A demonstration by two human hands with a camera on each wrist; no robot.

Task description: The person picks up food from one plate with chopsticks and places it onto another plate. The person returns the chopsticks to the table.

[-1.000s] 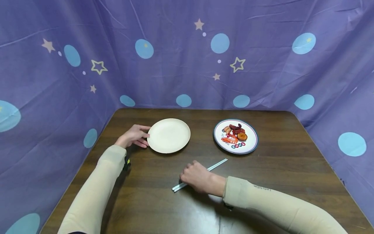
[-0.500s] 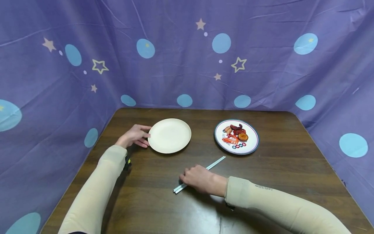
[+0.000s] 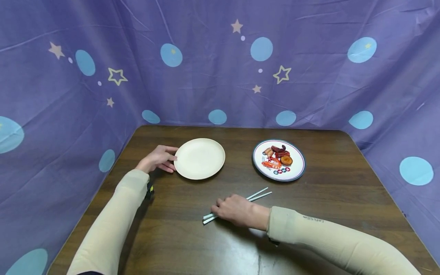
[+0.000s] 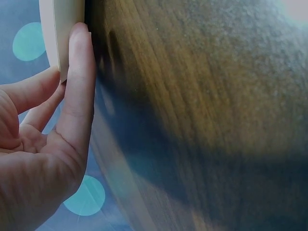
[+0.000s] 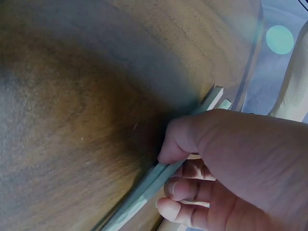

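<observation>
In the head view the left hand (image 3: pixel 159 158) pinches the left rim of a plain cream plate (image 3: pixel 199 159), thumb on top and fingers at the edge. The left wrist view shows the thumb and fingers on either side of the plate's edge (image 4: pixel 61 38). Near the table's middle, the right hand (image 3: pixel 237 209) holds a pair of pale chopsticks (image 3: pixel 261 195) between thumb and fingers. Their far tips stand apart and their near ends stick out left of the hand. In the right wrist view the thumb presses on the chopsticks (image 5: pixel 139 197), with the fingers curled on the other side.
A white plate with a blue rim (image 3: pixel 298 175) and pictures or pieces of food on it, I cannot tell which, lies at the back right of the brown wooden table (image 3: pixel 330 183). A purple curtain (image 3: pixel 206 84) with stars and blue spots hangs behind and beside the table.
The chopsticks' far tips, together half a second ago, have spread apart in the right hand. The left hand keeps its hold on the cream plate.
</observation>
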